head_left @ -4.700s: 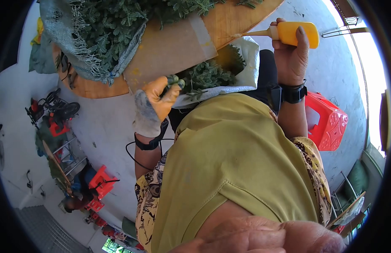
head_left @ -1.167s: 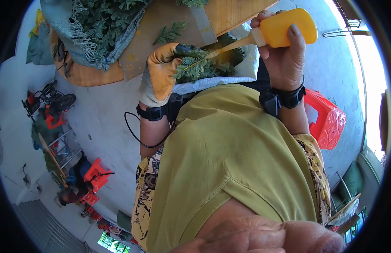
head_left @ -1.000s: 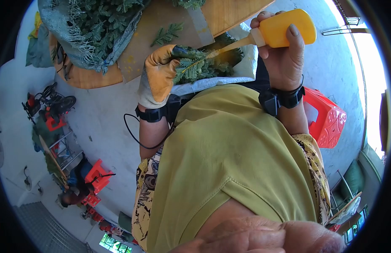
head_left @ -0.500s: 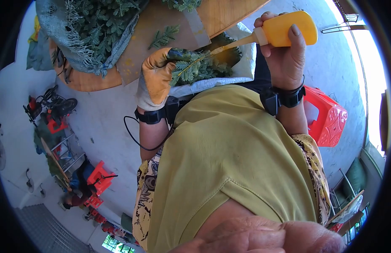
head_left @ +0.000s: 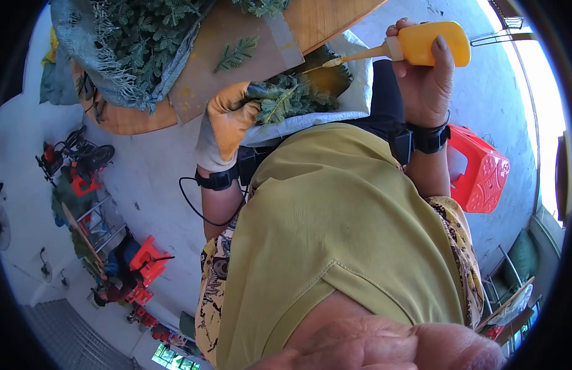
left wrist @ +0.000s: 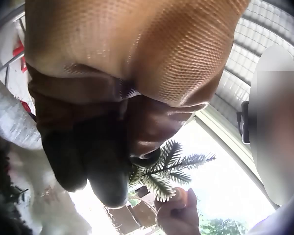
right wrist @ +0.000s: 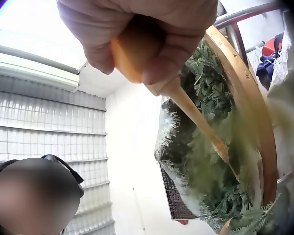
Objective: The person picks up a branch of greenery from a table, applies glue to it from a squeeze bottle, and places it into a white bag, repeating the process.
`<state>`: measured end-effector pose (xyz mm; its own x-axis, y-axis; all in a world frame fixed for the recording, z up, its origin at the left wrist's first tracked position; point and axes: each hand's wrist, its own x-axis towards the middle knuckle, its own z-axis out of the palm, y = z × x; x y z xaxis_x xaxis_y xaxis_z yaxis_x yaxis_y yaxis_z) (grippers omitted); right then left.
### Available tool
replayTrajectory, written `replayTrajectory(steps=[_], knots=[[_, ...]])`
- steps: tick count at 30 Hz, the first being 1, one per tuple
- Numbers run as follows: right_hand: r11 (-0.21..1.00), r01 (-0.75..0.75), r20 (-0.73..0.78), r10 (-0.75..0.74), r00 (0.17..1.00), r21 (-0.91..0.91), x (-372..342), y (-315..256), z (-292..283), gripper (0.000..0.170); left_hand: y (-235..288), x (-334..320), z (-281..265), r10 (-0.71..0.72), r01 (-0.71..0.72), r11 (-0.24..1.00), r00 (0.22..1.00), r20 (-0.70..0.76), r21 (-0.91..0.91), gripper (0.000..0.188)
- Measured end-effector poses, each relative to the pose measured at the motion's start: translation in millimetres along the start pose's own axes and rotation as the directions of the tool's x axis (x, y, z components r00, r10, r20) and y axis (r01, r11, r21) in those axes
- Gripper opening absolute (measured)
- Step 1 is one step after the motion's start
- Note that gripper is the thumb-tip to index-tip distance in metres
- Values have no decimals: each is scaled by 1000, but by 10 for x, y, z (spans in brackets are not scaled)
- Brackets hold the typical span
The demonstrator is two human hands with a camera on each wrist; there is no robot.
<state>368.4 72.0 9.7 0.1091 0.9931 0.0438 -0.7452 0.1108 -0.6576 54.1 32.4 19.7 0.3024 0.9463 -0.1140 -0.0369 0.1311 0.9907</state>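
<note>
Currently, the left hand (head_left: 227,126) pinches a fir sprig (head_left: 277,107) between gloved fingers; toward two o'clock, the right hand (head_left: 426,83) has fingers clamped round a yellow squeeze bottle (head_left: 431,44).

My gloved left hand (head_left: 226,120) hides the stem end of its sprig (head_left: 277,106). Overhead, the woven sack (head_left: 79,43) at the table's (head_left: 135,121) left end is cut off. Foliage beside my nozzle (right wrist: 191,110) blurs at my right wrist.
</note>
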Motion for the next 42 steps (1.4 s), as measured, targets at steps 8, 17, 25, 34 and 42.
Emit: replayTrajectory(steps=[8, 17, 25, 34, 42], knots=[[1000, -4, -84, 5, 996, 17, 51, 35, -103, 38, 327, -73, 110, -41, 146, 958, 923, -383, 249, 27], [1000, 6, -115, -4, 993, 18, 47, 51, -78, 38, 329, 354, -25, 298, 184, 309, 913, -279, 933, 25], [993, 5, -52, 1, 999, 114, 60, 26, -9, 40, 161, 131, -64, 75, -96, 995, 928, -365, -41, 26], [950, -123, 42, 116, 992, 286, 73, 92, 188, 56, -99, 149, 101, 24, -123, 818, 983, -180, -562, 30], [943, -88, 62, 72, 995, 321, 68, 95, 336, 48, -279, 218, -34, 46, -105, 716, 994, -103, -690, 25]])
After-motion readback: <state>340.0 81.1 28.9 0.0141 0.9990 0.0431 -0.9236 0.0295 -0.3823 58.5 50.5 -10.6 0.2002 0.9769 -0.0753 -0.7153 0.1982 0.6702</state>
